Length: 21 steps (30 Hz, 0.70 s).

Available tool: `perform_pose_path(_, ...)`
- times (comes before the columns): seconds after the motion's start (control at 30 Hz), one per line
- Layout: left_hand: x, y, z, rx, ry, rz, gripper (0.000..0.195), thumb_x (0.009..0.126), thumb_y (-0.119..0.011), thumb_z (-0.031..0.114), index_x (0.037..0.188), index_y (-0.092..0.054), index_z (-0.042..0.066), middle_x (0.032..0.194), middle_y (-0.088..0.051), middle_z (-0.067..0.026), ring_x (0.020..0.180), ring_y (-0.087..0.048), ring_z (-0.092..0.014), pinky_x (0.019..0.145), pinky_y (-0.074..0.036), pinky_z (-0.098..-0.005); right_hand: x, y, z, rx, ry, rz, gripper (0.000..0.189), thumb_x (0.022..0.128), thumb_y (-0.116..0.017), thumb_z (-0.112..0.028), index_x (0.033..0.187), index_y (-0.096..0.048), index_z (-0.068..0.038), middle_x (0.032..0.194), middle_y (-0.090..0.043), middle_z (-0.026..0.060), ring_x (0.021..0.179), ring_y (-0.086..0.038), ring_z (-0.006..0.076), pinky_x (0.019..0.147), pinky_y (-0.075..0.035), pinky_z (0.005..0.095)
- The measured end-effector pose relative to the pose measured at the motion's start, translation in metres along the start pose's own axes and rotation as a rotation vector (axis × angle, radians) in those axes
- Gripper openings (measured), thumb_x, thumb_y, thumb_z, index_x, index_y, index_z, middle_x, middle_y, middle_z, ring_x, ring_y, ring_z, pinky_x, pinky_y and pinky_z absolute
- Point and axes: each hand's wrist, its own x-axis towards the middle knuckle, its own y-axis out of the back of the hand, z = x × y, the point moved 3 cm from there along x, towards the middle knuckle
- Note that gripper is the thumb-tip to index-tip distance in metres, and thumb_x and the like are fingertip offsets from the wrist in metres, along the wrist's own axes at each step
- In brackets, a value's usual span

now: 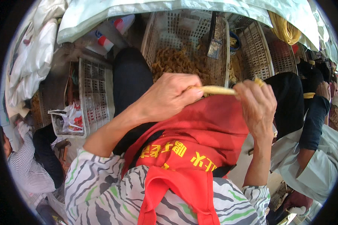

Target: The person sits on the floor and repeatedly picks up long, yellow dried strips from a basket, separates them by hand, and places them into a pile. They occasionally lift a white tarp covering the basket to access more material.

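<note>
A pale yellow, elongated piece (218,90), too unclear to name exactly, spans the gap between my hands above my lap. My left hand (176,91) grips one end of it between thumb and fingers. At the other end, my right hand (256,102) has its fingers curled around the piece, and a small yellow bit (259,82) shows by the knuckles. Under both hands lies the red apron (214,118), which bears yellow writing. Just beyond is a plastic crate (183,24) with brown scraps (174,62) in its bottom.
A dark bar with a metal end (215,46) leans inside the crate. More plastic crates (255,47) stand to the right, below a hanging yellow bundle of strands (286,28). Another crate (94,98) is at left. Pale sheeting (157,5) covers the far edge. People sit on both sides.
</note>
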Motion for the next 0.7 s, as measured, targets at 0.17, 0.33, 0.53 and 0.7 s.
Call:
perform_pose_path(0.17,0.042,0.024,-0.014,-0.007,-0.012,0.219,0.020,0.090,-0.049,0.019,0.078,-0.052,0.002,0.061,-0.045,0.0003,0.057,-0.041,-0.007,0.052,-0.035,-0.0246,0.035,-0.019,0.021,0.107,-0.106,0.216,0.015,0.078,-0.059,-0.008,0.093,-0.061,-0.004,0.076,-0.054,0.0083,0.071,-0.053,0.0260,0.064,-0.043,0.0352)
perform_pose_path(0.33,0.076,0.024,-0.058,0.159,0.074,0.324,0.041,0.091,-0.043,0.032,0.067,-0.049,-0.001,0.058,-0.052,-0.0149,0.054,-0.050,-0.026,0.055,-0.039,-0.0400,0.045,-0.054,0.036,0.034,-0.144,0.100,0.007,0.080,-0.059,-0.010,0.081,-0.055,-0.004,0.070,-0.050,0.0102,0.065,-0.053,0.0269,0.056,-0.043,0.0374)
perform_pose_path(0.53,0.033,0.018,-0.074,0.311,-0.085,0.466,0.028,0.088,-0.049,0.022,0.103,-0.061,0.002,0.092,-0.061,-0.0170,0.086,-0.059,-0.032,0.077,-0.046,-0.0396,-0.010,-0.083,0.030,0.350,-0.427,-0.059,0.041,0.080,-0.065,-0.020,0.117,-0.054,-0.007,0.095,-0.064,0.0124,0.075,-0.063,0.0312,0.062,-0.051,0.0370)
perform_pose_path(0.7,0.078,0.030,0.021,0.335,-0.571,0.506,0.026,0.082,-0.057,0.010,0.107,-0.058,0.003,0.101,-0.060,-0.0134,0.092,-0.058,-0.029,0.079,-0.047,-0.0356,-0.018,-0.078,0.058,0.425,-0.626,0.292,0.015,0.076,-0.069,-0.014,0.078,-0.063,-0.001,0.077,-0.063,0.0103,0.063,-0.060,0.0229,0.057,-0.047,0.0303)
